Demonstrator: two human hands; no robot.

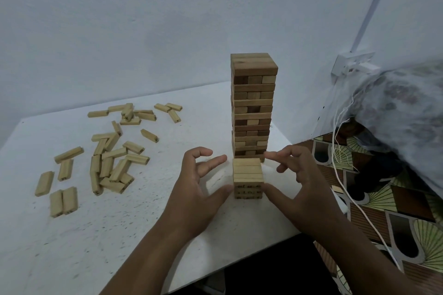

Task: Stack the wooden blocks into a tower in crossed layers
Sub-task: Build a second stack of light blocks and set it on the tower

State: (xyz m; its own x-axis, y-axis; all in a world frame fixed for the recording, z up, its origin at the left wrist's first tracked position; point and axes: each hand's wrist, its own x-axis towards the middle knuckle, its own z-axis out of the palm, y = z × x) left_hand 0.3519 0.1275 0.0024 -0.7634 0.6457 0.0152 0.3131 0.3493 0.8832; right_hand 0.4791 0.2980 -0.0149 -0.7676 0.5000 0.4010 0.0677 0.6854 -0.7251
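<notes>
Loose blocks [105, 151] lie scattered at your left. Your left hand [199, 189] and right hand [299, 187], fingers spread, thumbs squaring the short new stack [248, 178] before the tall tower [253, 105]. Next: fetch blocks, lay them crosswise.

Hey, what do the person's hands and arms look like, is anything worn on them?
Both forearms are bare, with no sleeves in view. The left hand and right hand wear no gloves, and no rings, watch or bracelets show on the fingers or wrists.
</notes>
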